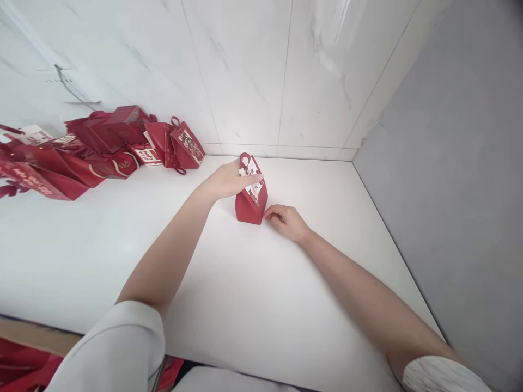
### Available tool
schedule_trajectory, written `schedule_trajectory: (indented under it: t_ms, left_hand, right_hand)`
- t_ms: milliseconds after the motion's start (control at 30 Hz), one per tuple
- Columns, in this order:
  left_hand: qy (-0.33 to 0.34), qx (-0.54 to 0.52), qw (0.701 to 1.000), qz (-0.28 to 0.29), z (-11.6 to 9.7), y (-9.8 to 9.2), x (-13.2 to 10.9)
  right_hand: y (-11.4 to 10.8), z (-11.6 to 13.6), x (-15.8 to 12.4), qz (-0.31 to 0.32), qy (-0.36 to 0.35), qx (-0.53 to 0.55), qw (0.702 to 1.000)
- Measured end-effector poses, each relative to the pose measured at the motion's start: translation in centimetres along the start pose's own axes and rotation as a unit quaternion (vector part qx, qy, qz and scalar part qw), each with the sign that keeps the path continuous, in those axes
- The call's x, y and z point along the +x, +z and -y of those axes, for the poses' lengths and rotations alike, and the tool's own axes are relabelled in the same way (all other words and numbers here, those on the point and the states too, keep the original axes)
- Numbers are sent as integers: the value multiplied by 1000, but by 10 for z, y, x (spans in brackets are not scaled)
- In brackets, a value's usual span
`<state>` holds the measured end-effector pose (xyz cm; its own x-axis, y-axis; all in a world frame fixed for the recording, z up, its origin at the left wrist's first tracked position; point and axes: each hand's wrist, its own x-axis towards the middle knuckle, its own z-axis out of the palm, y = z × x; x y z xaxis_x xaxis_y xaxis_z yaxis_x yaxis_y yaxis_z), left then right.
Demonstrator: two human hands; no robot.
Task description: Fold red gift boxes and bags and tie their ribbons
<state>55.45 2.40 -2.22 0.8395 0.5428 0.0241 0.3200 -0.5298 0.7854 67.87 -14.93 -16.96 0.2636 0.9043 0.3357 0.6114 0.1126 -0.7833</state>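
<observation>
A small red gift box [250, 211] with a white patterned panel and a ribbon loop on top stands upright on the white table [261, 305]. My left hand [229, 181] grips its upper part from the left, the thumb lying across the white panel and the other fingers hidden behind the box. Beside the box's lower right corner is my right hand [287, 221], its fingers curled and the fingertips close to or touching the corner. Whether anything is between those fingertips is too small to tell.
Several red gift boxes [126, 130] lie heaped along the marbled wall [245, 76] at the back left. A grey wall [453, 179] borders the table on the right. More red items [24, 362] are below the front edge at the lower left.
</observation>
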Motion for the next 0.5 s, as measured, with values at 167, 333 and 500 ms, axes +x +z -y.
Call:
schedule_trajectory:
  t_ms: [167, 333, 500]
  left_hand:
    - [-45, 127, 991, 21, -6, 7, -32]
    - [-74, 132, 985, 85, -11, -7, -90]
    - [-182, 122, 971, 91, -25, -54, -139]
  right_hand:
    - [-1, -3, -4, -17, 34, 15, 999]
    - [1, -9, -8, -19, 54, 39, 998]
    - [1, -13, -13, -35, 104, 31, 994]
